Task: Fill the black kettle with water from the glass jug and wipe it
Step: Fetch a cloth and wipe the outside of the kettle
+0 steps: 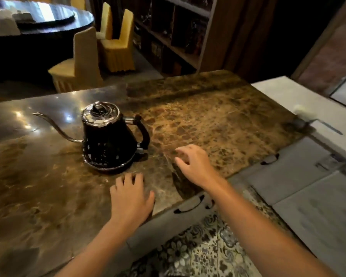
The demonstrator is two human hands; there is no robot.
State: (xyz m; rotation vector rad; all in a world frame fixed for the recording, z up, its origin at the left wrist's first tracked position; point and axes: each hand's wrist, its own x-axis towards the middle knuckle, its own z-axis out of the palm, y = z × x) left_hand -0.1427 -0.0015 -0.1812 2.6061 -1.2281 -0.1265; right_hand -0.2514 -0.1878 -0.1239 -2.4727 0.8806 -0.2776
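The kettle [110, 136] stood upright on its round base [108, 166] on the brown marble worktop [218, 116], left of centre, lid [100, 112] on. Its thin gooseneck spout [54, 126] reached left; its handle [143, 130] faced right.

The left hand [131, 196] lay palm down on the worktop just in front of the base — fingers spread, grasping nothing, fingertips near the base rim but apart from it. The right hand [194, 162] hovered to the right of the kettle, fingers loosely curled and empty, near the handle but not touching it.

Grey drawer fronts [188, 214] with cut-out pulls ran along the near right edge of the worktop, above a patterned tile floor [208, 246]. A white counter [288, 92] adjoined at far right. Beyond the worktop stood yellow-covered chairs [116, 47], a dark round table [48, 27] and a wooden shelf unit [178, 37] — its contents too dark to make out.
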